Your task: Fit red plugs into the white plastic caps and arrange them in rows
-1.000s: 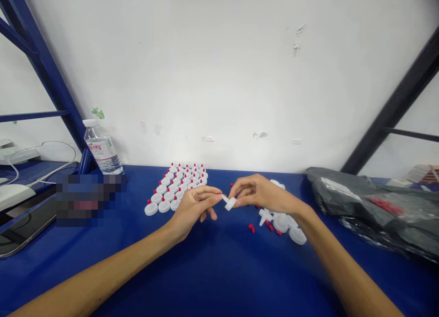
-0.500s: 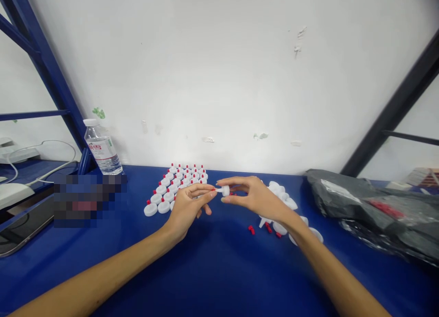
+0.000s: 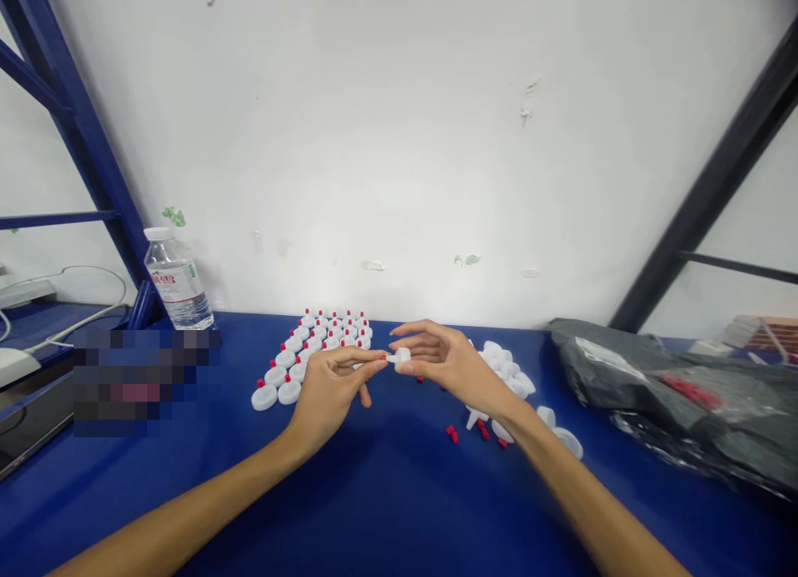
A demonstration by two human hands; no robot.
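My left hand (image 3: 330, 386) pinches a small red tip cap (image 3: 384, 357), mostly hidden by the fingertips, at the end of a white nozzle cap (image 3: 402, 357). The nozzle lies sideways above the table, its tip toward the left hand. My right hand (image 3: 449, 362) holds the wide end, with the thumb along its near side and the other fingers arched above. Beyond the left hand, white nozzle caps with red tips (image 3: 310, 344) stand upright in rows. Under the right hand and forearm lie loose white nozzle caps (image 3: 508, 369) and several red tip caps (image 3: 483, 429).
A water bottle (image 3: 179, 282) stands at the back left, by a blue metal frame (image 3: 81, 136). A dark plastic bag (image 3: 673, 402) covers the right side of the blue table (image 3: 386, 502). A white wall (image 3: 399, 145) rises behind. A black device (image 3: 37, 419) lies at the left.
The right hand's fingers have shifted around the nozzle cap, with the index finger now raised off it. The left hand keeps its pinch. The camera view has tilted slightly.
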